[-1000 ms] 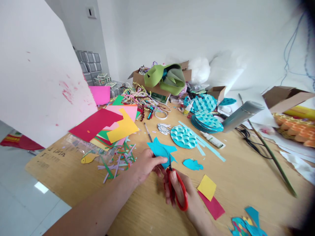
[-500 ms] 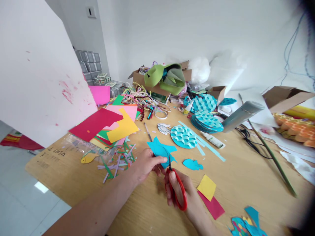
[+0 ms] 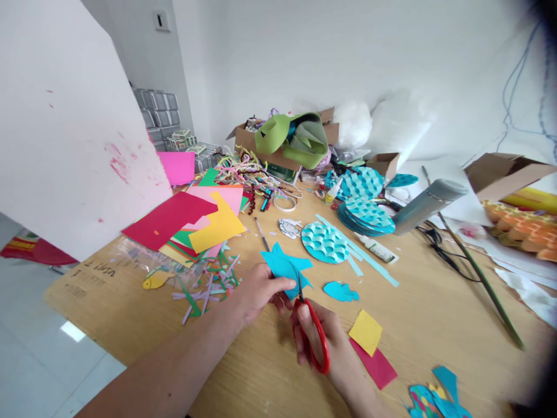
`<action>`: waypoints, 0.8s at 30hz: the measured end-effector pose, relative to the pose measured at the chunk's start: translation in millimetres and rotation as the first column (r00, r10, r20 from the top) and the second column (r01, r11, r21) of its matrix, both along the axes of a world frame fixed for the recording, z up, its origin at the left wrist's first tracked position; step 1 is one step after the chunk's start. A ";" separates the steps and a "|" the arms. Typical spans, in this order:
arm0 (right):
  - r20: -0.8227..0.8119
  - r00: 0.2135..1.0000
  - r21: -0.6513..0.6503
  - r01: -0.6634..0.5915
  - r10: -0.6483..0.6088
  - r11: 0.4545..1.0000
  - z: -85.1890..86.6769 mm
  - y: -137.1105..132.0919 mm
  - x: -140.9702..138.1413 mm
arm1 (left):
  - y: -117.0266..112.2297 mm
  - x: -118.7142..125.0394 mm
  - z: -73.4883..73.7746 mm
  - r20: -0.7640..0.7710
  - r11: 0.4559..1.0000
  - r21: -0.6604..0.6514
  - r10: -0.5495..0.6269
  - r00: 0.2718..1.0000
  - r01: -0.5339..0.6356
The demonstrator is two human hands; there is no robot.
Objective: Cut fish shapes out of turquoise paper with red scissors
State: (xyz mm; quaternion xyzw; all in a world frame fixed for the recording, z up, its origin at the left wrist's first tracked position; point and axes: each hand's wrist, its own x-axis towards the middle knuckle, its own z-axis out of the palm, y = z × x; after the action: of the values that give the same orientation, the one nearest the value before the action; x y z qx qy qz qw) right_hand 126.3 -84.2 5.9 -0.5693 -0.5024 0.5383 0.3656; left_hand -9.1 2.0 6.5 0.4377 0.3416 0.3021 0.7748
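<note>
Scissors (image 3: 310,325) cut blue paper (image 3: 285,266) — both hands gripping.

My left hand (image 3: 256,293) and right hand (image 3: 324,342) are bare, the fingers (image 3: 285,283) uncovered. Both forearms (image 3: 174,366) are bare as well, as far up as they show.

Blades of scissors (image 3: 324,343) partly behind blue cutout (image 3: 282,264); painted fish (image 3: 424,402) at table's near edge cut off; left-corner handwriting (image 3: 94,271) illegible.

Scissors (image 3: 316,343) in the right hand (image 3: 331,345) meet the paper shape (image 3: 282,264) in the left hand (image 3: 256,293). Scraps (image 3: 209,284) lie left of the left hand, a fish cut-out (image 3: 340,291) just behind the right hand, a paper disc (image 3: 324,242) farther behind.
</note>
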 end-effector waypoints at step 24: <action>-0.075 0.997 -0.038 0.007 -0.010 0.999 -0.1 0.0 -0.7 | -0.3 -0.1 -3.2 -0.035 0.999 0.050 0.012 0.999 -0.010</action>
State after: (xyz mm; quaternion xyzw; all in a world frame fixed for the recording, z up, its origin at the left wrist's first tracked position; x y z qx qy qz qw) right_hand 125.5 -84.3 5.9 -0.5577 -0.4757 0.5671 0.3756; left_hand -9.3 1.6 3.3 0.4602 0.3499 0.3069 0.7561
